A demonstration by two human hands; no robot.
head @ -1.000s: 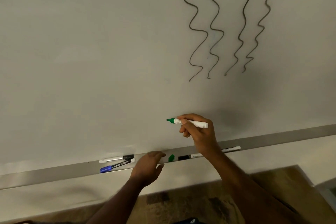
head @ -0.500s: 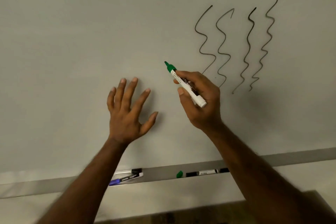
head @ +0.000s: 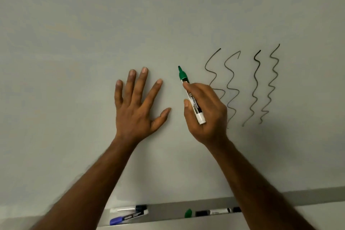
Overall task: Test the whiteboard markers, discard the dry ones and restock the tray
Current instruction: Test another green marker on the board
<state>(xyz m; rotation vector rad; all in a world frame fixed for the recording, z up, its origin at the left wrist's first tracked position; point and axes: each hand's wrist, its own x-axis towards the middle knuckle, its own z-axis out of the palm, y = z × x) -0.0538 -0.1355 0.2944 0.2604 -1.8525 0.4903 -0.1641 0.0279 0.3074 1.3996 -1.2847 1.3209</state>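
- left hand [head: 137, 107]: lying flat against the whiteboard [head: 74, 61], fingers spreading straight, holding nothing.
- right hand [head: 207, 115]: gripping the green marker [head: 190, 95] by its barrel, thumb and fingers curling round it.
- green marker: uncapped, tip pointing up-left between the left hand and the black squiggles [head: 255, 87]; tip contact with the board cannot be told.
- black squiggles: four, running down the board; the right hand is covering part of the leftmost.
- tray [head: 168, 209]: carrying a green cap [head: 188, 213] just beside a black marker [head: 214, 212]; further left, a black-capped marker [head: 128, 208] and a blue marker [head: 128, 217] are lying side by side.
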